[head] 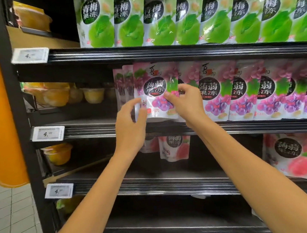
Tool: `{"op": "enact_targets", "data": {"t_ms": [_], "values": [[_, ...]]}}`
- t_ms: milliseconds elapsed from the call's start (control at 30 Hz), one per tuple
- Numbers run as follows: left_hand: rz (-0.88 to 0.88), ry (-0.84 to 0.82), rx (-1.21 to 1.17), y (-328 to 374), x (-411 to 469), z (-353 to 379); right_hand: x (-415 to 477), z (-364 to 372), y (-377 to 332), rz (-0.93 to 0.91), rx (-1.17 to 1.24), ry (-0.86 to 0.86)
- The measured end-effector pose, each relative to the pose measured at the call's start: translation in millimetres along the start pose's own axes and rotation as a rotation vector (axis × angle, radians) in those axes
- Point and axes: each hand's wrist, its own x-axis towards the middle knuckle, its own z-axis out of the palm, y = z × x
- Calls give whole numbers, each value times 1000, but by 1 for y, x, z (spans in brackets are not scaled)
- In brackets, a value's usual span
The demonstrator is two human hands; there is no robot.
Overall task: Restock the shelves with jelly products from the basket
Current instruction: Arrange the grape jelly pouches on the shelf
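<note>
Nearest, the left hand (131, 123) pinches the left edge of the grape jelly pouch (155, 90) and the right hand (185, 100) pinches its right; the pouch stands upright on the middle shelf (95, 133), at the row's left end.

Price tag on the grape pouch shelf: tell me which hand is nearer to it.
Left. The left hand is to the right of the price tag, gripping the grape pouch at its lower left edge; the right hand pinches it farther right.

Left grip (131, 125) curled, right grip (184, 101) pinching
</note>
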Motion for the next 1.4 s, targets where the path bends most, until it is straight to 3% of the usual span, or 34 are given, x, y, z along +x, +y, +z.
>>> {"op": "enact_targets", "data": {"t_ms": [100,267,333,433,600,933,1400], "values": [[55,-78,95,-3,-4,6,-1,10,-3,-19,-33,66],[92,-107,310,-14,-12,11,-9,13,5,11,-22,-50],[121,-108,367,-19,-16,9,-12,5,8,12,2,-23],[131,-103,420,-23,-21,9,-13,-10,13,-14,-103,58],[144,-97,453,-23,-24,13,-20,-13,19,-5,-354,-19],[162,-112,642,-27,-21,15,-18,4,20,-2,-498,91],[184,-103,561,-26,-30,17,-34,-5,23,-29,-409,61]]}}
